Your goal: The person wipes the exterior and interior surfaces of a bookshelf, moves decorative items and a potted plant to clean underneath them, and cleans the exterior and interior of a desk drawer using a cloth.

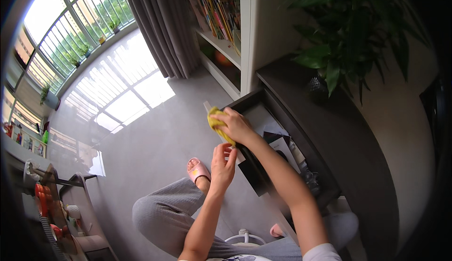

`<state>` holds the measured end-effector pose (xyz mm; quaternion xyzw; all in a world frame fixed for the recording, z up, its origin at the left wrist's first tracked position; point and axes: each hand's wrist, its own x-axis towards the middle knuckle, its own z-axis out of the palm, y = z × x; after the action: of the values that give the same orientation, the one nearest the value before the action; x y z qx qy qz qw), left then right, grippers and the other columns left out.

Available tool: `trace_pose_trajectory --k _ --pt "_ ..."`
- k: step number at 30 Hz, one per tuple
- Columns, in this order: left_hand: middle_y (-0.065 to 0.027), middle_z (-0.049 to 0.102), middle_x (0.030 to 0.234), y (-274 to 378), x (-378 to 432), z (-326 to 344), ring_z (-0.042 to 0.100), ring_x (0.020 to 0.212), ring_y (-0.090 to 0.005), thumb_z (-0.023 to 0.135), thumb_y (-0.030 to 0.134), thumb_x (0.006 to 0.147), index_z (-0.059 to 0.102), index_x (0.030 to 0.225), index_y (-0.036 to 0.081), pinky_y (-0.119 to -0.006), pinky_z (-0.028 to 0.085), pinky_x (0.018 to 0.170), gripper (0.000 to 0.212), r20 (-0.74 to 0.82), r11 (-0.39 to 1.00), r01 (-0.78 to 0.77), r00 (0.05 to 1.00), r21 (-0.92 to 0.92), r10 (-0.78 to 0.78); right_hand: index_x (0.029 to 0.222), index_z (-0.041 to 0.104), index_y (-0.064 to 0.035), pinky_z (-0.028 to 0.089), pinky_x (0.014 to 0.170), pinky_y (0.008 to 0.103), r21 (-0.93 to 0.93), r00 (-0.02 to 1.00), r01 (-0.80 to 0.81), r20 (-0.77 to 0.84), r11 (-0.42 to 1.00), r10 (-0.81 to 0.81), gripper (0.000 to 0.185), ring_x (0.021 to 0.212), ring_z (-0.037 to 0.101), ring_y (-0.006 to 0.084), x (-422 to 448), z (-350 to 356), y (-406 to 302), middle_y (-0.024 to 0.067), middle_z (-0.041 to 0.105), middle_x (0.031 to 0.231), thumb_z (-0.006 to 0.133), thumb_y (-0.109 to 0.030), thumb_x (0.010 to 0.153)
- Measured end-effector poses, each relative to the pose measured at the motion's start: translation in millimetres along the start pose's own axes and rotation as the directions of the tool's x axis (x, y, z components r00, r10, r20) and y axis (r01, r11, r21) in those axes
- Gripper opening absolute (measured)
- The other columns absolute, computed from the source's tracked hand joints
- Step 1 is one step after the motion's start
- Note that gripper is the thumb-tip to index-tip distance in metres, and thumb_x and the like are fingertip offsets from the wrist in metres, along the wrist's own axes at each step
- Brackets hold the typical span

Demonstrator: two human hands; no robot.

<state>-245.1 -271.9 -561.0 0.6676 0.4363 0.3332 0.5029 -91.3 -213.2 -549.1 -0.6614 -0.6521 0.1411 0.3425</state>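
Observation:
My right hand (237, 126) grips a crumpled yellow cloth (214, 117) and presses it along the top edge of a drawer front (240, 156). Just below it, my left hand (223, 167) has its fingers bent by the cloth's lower end and the same edge. Whether those fingers pinch anything is hidden. The dark drawer (300, 133) is pulled out of a dark cabinet (348, 151). Inside it lie papers (259, 118), a white flat box or booklet (283, 148) and a clear tangled item (311, 179), partly behind my right forearm.
A leafy plant (330, 54) stands on the cabinet top. Beyond the drawer is a white bookshelf (246, 49) beside a grey curtain (160, 27). A glass-topped table (58, 204) with red items is at lower left. My slippered foot (197, 171) rests on the grey floor (152, 141).

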Motion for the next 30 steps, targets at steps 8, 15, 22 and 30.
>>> trace_pose_trajectory --k 8,15,22,30 --pt "-0.0173 0.066 0.117 74 44 -60 0.064 0.109 -0.0355 0.054 0.047 0.099 0.059 0.129 0.005 -0.044 0.051 0.090 0.052 0.324 0.623 -0.296 0.943 0.724 0.071 0.129 0.065 -0.0154 0.049 0.097 0.0419 -0.064 0.941 -0.190 -0.295 0.980 0.164 0.041 0.111 0.060 0.0337 57 45 68 0.0149 0.060 0.116 0.066 -0.012 0.088" --pt "-0.0252 0.066 0.115 3 78 -34 0.067 0.097 -0.0392 0.046 0.030 0.100 0.032 0.149 -0.005 -0.047 0.053 0.081 0.061 0.365 0.567 -0.366 0.923 0.738 0.121 0.123 0.069 -0.0148 0.050 0.093 0.0387 0.012 0.990 -0.035 0.134 0.999 0.033 0.045 0.107 0.061 0.0332 -42 -1 51 0.0136 0.060 0.113 0.059 -0.001 0.081" --pt "-0.0257 0.070 0.091 24 106 -38 0.068 0.086 -0.0431 0.043 0.030 0.102 0.031 0.150 -0.003 -0.051 0.052 0.071 0.060 0.491 0.399 -0.431 0.869 0.809 -0.058 0.117 0.071 -0.0179 0.052 0.093 0.0399 -0.144 0.959 -0.054 0.269 0.988 0.092 0.037 0.110 0.062 0.0287 -132 -43 25 0.0080 0.060 0.112 0.063 -0.006 0.083" --pt "-0.0207 0.056 0.131 34 97 -52 0.058 0.114 -0.0368 0.063 0.042 0.094 0.039 0.151 0.006 -0.045 0.052 0.086 0.071 0.565 0.357 -0.538 0.824 0.764 0.032 0.107 0.074 -0.0197 0.054 0.088 0.0415 -0.122 0.992 -0.122 0.000 0.985 0.123 0.029 0.107 0.064 0.0286 -53 -2 37 0.0079 0.062 0.110 0.065 -0.008 0.083"
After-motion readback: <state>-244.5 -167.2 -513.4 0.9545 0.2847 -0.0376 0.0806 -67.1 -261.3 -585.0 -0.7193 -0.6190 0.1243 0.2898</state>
